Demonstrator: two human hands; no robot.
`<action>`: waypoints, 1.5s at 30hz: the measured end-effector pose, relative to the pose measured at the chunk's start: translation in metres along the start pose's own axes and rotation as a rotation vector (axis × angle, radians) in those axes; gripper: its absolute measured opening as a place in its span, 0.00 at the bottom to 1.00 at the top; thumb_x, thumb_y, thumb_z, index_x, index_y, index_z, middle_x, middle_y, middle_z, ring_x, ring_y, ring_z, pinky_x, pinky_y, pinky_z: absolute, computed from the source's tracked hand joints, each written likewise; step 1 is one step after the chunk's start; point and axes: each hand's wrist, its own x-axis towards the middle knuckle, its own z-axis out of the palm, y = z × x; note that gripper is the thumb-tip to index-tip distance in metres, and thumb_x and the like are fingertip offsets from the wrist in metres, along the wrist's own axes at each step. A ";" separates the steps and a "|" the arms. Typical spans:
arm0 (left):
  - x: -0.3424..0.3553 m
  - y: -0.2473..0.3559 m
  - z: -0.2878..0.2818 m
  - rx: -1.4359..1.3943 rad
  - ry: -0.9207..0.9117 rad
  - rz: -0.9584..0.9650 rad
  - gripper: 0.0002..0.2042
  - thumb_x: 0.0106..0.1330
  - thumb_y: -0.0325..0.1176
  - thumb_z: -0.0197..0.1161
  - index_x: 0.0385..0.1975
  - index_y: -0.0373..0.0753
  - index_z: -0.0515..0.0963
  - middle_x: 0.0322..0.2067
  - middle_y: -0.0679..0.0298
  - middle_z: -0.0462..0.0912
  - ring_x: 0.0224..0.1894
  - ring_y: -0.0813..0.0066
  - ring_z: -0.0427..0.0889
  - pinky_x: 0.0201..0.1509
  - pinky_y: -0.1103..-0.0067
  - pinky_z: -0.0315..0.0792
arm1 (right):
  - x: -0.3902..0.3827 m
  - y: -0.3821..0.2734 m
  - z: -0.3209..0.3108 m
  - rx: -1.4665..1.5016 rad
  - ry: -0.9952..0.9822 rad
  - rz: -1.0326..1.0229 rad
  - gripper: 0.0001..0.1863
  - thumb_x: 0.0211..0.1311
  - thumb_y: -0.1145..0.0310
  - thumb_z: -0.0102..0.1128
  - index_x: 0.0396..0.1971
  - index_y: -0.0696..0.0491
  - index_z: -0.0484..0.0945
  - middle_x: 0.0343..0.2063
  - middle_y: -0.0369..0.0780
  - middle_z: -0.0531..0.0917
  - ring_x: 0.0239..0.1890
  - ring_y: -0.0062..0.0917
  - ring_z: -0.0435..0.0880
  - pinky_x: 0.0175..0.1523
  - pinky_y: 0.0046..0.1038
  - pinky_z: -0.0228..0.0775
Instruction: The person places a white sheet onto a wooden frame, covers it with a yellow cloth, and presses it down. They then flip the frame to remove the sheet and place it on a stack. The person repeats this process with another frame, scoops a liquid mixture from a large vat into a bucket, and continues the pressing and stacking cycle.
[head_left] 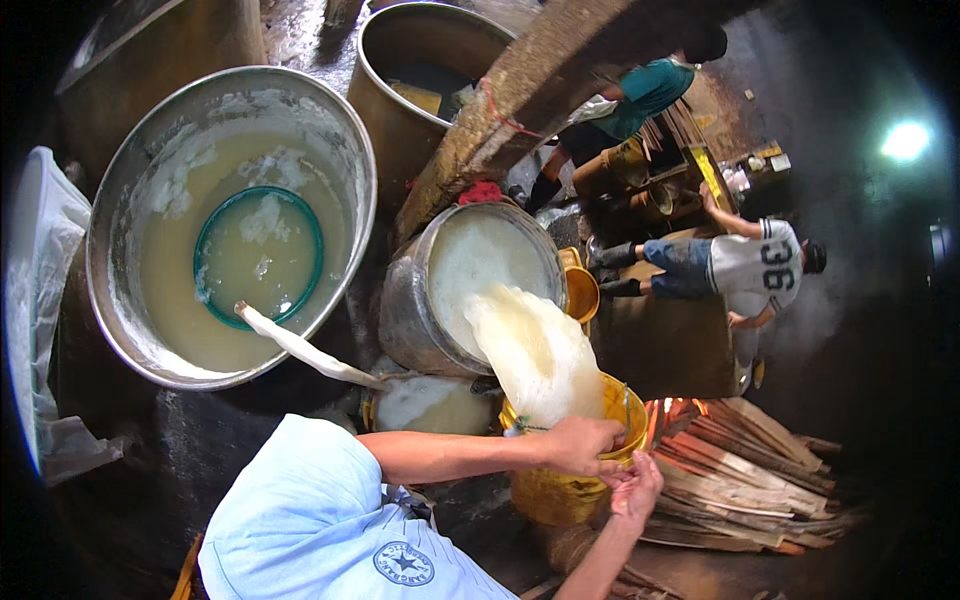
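A yellow bucket (553, 492) is tilted, with a broad gush of cloudy cream liquid (530, 355) pouring from it over a round metal drum (405, 310) of whitish liquid. My left hand (585, 448) grips the bucket near its rim, where a cord handle shows. Just below it, my right hand (632, 485) is closed on the bucket's side, its fingertips partly hidden. Beside the drum, a lower vessel (430, 405) holds pale liquid. To the left stands a wide steel basin (115, 265) with a green ring (200, 250) and a white-coated stick (300, 345).
A wooden post (500, 110) leans across the middle, by another tub (365, 75). Two co-workers, one in teal (645, 100), one in white (750, 280), work at the right near a dark table. Wood slats (740, 480) lie with glowing orange between them. A yellow pot (582, 290) is behind the drum.
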 end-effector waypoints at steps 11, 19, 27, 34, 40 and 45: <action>-0.005 0.006 -0.042 -0.257 0.555 0.086 0.18 0.67 0.46 0.51 0.25 0.35 0.67 0.15 0.48 0.70 0.20 0.44 0.72 0.23 0.62 0.64 | 0.012 -0.115 0.165 -0.449 -0.171 -0.198 0.08 0.54 0.73 0.56 0.31 0.62 0.70 0.18 0.40 0.76 0.13 0.25 0.79 0.19 0.27 0.80; -0.005 -0.001 -0.061 -0.785 0.761 0.249 0.19 0.69 0.46 0.47 0.41 0.32 0.72 0.29 0.57 0.78 0.31 0.71 0.75 0.36 0.76 0.68 | 0.000 -0.114 0.241 -0.791 -0.389 -0.328 0.15 0.53 0.76 0.59 0.39 0.67 0.70 0.24 0.39 0.77 0.21 0.19 0.78 0.26 0.22 0.78; -0.009 -0.007 0.014 -0.539 0.729 0.365 0.17 0.67 0.44 0.51 0.33 0.31 0.71 0.24 0.52 0.73 0.26 0.63 0.74 0.32 0.71 0.66 | -0.036 -0.087 0.126 -0.577 -0.355 -0.530 0.19 0.55 0.75 0.59 0.46 0.64 0.69 0.29 0.39 0.77 0.27 0.19 0.79 0.31 0.20 0.77; -0.083 -0.030 0.139 0.327 0.123 0.206 0.09 0.56 0.37 0.58 0.30 0.39 0.75 0.27 0.55 0.77 0.35 0.54 0.77 0.35 0.65 0.68 | -0.069 0.070 -0.096 -0.075 0.141 0.077 0.15 0.52 0.67 0.62 0.37 0.54 0.69 0.35 0.41 0.78 0.31 0.29 0.82 0.31 0.36 0.81; -0.181 -0.068 0.178 0.617 0.018 -0.219 0.20 0.49 0.39 0.63 0.45 0.44 0.77 0.44 0.56 0.75 0.46 0.56 0.75 0.45 0.65 0.70 | -0.089 0.292 -0.186 0.305 0.217 0.421 0.18 0.46 0.67 0.55 0.38 0.56 0.68 0.40 0.49 0.74 0.42 0.43 0.77 0.40 0.53 0.76; -0.287 -0.065 0.085 0.368 0.179 -0.648 0.20 0.54 0.41 0.59 0.47 0.41 0.75 0.41 0.56 0.81 0.45 0.58 0.79 0.50 0.68 0.72 | -0.107 0.367 -0.178 0.620 0.157 0.469 0.19 0.47 0.68 0.54 0.42 0.57 0.69 0.48 0.48 0.69 0.48 0.42 0.73 0.46 0.55 0.72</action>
